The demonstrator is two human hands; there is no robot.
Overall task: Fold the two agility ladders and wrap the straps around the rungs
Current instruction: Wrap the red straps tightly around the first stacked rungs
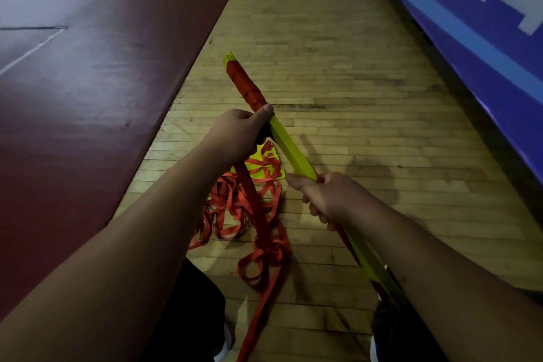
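Bundle of yellow rungs (pixel 293 153) held slantwise above a wooden floor (pixel 352 67). The floor formed a narrowing strip, bounded on the left by the edge of one maroon mat (pixel 88 97) and on the right by one blue banner (pixel 470 23). Open boards lay beyond the bundle's far tip and to its right; the tip came near the mat edge without touching it.

The left hand (pixel 235 135) had its fingers curled round the bundle, thumb on the lower end of the wound red strap (pixel 246 85) that covered the far portion. The right hand (pixel 329 200) clamped the nearer portion.

One strap length (pixel 255 214) hung from under the left hand to the floor. There a tangle of loose red straps (pixel 223 206) lay over a second set of yellow rungs (pixel 258 166).
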